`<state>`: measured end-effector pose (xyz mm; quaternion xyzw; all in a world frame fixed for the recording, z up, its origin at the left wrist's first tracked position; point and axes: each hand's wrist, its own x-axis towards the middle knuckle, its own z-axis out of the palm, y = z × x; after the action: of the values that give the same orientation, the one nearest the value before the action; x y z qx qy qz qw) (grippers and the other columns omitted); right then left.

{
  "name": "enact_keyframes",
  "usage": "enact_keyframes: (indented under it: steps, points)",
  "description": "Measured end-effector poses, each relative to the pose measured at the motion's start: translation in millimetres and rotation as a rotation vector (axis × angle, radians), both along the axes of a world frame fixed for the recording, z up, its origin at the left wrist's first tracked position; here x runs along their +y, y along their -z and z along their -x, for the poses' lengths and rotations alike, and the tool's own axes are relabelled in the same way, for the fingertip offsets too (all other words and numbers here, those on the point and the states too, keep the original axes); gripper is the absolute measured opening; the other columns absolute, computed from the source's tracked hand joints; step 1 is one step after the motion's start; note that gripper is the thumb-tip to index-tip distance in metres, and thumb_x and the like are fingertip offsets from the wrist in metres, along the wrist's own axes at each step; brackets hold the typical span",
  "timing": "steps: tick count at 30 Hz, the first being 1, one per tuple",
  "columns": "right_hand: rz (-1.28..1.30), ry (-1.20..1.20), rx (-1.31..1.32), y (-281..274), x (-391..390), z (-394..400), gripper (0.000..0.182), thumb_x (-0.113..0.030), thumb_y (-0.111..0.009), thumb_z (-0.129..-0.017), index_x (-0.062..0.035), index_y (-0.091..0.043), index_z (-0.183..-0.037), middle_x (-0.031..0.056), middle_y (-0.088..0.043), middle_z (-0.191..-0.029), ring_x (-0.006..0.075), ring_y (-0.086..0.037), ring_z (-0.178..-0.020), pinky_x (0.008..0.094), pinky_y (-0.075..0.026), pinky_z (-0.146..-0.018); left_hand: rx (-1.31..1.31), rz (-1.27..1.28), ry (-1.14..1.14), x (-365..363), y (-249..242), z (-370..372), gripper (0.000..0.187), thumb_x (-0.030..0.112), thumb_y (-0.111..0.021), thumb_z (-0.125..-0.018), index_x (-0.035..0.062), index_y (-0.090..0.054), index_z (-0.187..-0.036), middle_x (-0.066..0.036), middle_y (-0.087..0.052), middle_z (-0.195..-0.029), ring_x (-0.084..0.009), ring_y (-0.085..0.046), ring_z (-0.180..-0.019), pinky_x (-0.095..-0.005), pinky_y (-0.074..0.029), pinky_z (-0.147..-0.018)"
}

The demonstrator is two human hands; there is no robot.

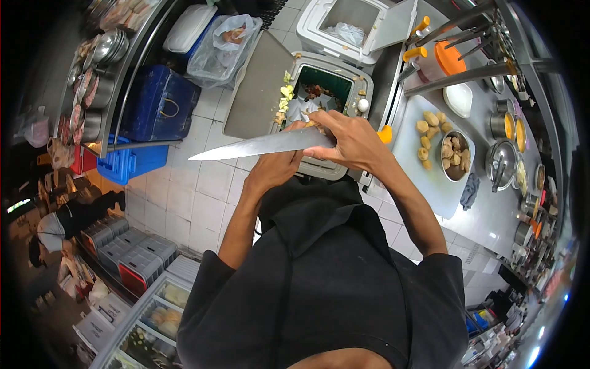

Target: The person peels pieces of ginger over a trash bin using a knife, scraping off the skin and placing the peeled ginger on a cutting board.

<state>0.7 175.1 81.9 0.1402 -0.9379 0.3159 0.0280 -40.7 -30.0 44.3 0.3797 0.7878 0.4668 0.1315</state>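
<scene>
My right hand [353, 141] is closed round a large kitchen knife [252, 146], whose long blade points left over the floor. A yellow end [385, 134], in line with the blade, shows past that hand. Behind the blade, my left hand [279, 161] has its fingers bent round a small tan piece, mostly hidden by the blade and my right fingers; its kind cannot be made out. Both hands meet over the near side of an open bin [364, 83] with a green inside and scraps in it. Pale peelings [286, 95] lie along its lid edge.
On the right counter, a white cutting board [409, 154] carries peeled yellowish lumps [425, 141] and a metal bowl [455, 157] of knobbly pieces like ginger. Yellow-handled knives [415, 53] lie farther back. Left stand a blue box [160, 101] and a metal rack; a person [58, 230] is beyond.
</scene>
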Motion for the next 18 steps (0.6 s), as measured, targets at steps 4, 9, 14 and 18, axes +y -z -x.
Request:
enact_keyframes:
  steps: [4,9,14,18]
  points:
    - [-0.059,0.032,-0.009,8.2,1.1,6.3,0.061,-0.065,-0.061,-0.084,-0.0080,-0.061,-0.104,0.0124,-0.062,-0.080,0.0347,-0.064,-0.066,0.0402,-0.050,-0.058,0.142,0.073,-0.027,2.1,9.1,-0.8,0.025,0.013,-0.050,-0.099,0.0000,-0.053,-0.119,-0.024,-0.056,-0.108,-0.0438,-0.054,-0.101,-0.0462,-0.044,-0.086]
    - [0.206,0.212,-0.089,1.0,2.5,13.4,0.054,-0.056,-0.057,-0.092,-0.0057,-0.053,-0.113,0.0156,-0.061,-0.080,0.0350,-0.063,-0.067,0.0416,-0.049,-0.062,-0.313,-0.070,-0.084,12.6,0.1,0.3,0.030,0.019,-0.052,-0.100,-0.0009,-0.052,-0.122,-0.017,-0.060,-0.106,-0.0320,-0.058,-0.095,-0.0403,-0.046,-0.085]
    - [0.384,0.567,-0.181,5.9,7.3,18.8,0.044,-0.042,-0.054,-0.098,-0.0021,-0.045,-0.113,0.0208,-0.061,-0.080,0.0355,-0.063,-0.076,0.0428,-0.047,-0.071,-0.698,-0.381,-0.088,16.9,18.9,-1.9,0.032,0.022,-0.052,-0.102,-0.0006,-0.049,-0.124,-0.006,-0.058,-0.093,-0.0140,-0.053,-0.085,-0.0323,-0.045,-0.078]
    - [0.396,0.518,-0.239,17.1,17.2,16.7,0.039,-0.037,-0.055,-0.098,-0.0009,-0.050,-0.110,0.0271,-0.064,-0.092,0.0422,-0.064,-0.087,0.0472,-0.048,-0.077,-1.142,-0.713,-0.052,20.8,23.7,-8.6,0.040,0.039,-0.035,-0.105,0.0040,-0.049,-0.118,0.000,-0.046,-0.077,-0.0109,-0.043,-0.070,-0.0260,-0.037,-0.067]
